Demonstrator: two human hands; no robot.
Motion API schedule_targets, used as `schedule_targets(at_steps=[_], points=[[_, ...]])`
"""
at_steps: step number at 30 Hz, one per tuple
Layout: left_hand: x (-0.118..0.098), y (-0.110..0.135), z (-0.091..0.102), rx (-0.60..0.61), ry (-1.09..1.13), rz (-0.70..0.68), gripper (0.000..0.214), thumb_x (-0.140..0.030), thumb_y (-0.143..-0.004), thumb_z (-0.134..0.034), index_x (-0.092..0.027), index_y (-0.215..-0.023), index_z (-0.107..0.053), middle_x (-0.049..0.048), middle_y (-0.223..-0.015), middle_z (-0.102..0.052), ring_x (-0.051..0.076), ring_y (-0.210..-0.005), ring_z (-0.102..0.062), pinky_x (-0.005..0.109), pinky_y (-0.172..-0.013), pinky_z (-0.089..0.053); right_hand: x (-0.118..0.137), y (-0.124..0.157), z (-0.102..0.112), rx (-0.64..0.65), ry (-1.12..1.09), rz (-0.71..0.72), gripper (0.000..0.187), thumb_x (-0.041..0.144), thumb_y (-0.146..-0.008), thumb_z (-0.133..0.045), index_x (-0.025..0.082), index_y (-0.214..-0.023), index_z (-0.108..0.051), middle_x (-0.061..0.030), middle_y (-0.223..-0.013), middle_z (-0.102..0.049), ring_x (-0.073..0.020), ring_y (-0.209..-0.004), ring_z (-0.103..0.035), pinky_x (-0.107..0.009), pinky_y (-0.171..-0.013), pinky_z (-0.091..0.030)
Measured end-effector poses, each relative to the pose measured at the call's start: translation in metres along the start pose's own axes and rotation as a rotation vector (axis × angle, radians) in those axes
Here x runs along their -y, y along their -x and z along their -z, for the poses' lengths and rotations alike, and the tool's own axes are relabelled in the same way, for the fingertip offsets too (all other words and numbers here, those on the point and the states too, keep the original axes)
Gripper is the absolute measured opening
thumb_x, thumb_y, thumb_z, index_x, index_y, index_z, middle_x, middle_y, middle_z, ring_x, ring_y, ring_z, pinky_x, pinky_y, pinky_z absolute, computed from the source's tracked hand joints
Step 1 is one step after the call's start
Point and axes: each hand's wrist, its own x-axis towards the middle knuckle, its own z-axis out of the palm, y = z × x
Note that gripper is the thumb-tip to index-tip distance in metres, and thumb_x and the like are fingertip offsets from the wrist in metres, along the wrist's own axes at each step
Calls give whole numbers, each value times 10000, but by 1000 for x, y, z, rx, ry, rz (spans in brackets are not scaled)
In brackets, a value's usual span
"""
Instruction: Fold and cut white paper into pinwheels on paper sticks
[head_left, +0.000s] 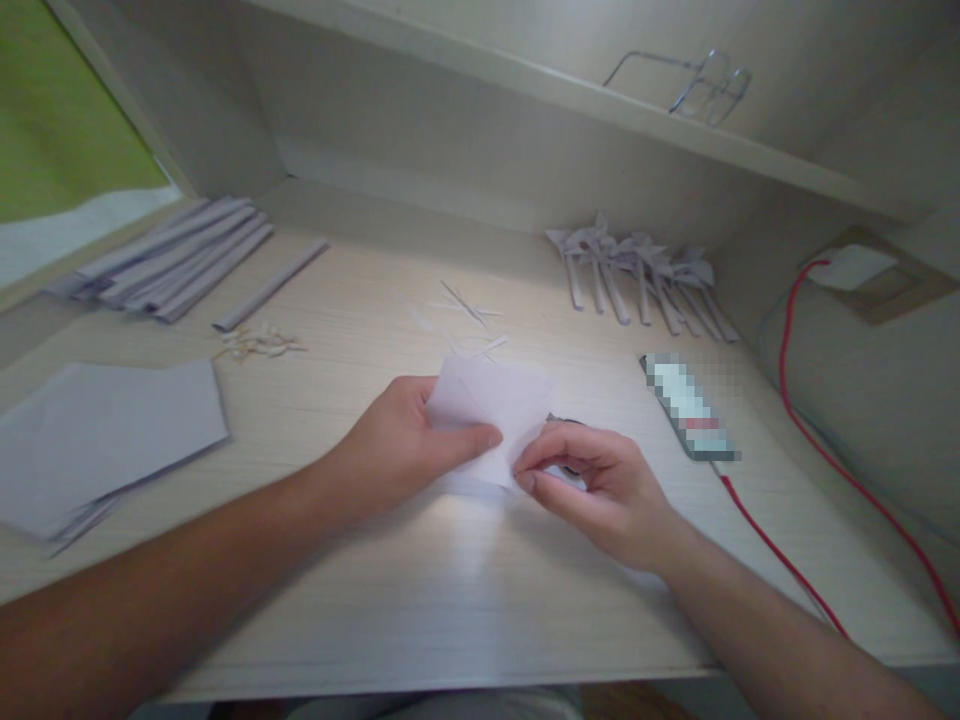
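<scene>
My left hand [405, 430] grips a white sheet of paper [480, 395], its thumb lying flat on top and the other fingers underneath. The sheet has faint crease lines and is held above the desk. At the sheet's lower right corner, my right hand [600, 490] pinches the edge between thumb and forefinger. Behind the right hand lies a dark looped metal object [574, 468], mostly hidden, so its kind is unclear. Just beyond the sheet, thin sticks and narrow white scraps [469, 305] are scattered on the desk.
Paper pinwheels [637, 260] stand in a row at the back right. Rolled paper tubes [180, 255], a single tube [274, 285], small cotton-tipped pieces [259, 342] and a paper stack [112, 430] lie left. A phone [690, 410] with a red cable [784, 555] lies right. A shelf [525, 70] overhangs.
</scene>
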Motion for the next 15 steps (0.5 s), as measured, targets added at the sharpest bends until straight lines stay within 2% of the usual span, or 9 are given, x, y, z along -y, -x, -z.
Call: schedule_targets(at_steps=[10,15], points=[[-1,0,0,-4,-22,-12,234,-320,-755,-783,-138,-899,-755,41,-850,-781,194,-727,-687,260,-630,-496,1,0,1,4,9,7,95,108,-863,-667,169,-863,-740,-29,-816,-727,-139,-741,-639,-258,-678,-481],[0,-1,0,-15,-5,-14,250,-322,-752,-786,-137,-917,-754,49,-877,-786,202,-748,-695,265,-646,-507,0,-1,0,5,-5,-41,84,122,-880,-664,174,-879,-730,-20,-824,-717,-136,-755,-629,-252,-677,-472]])
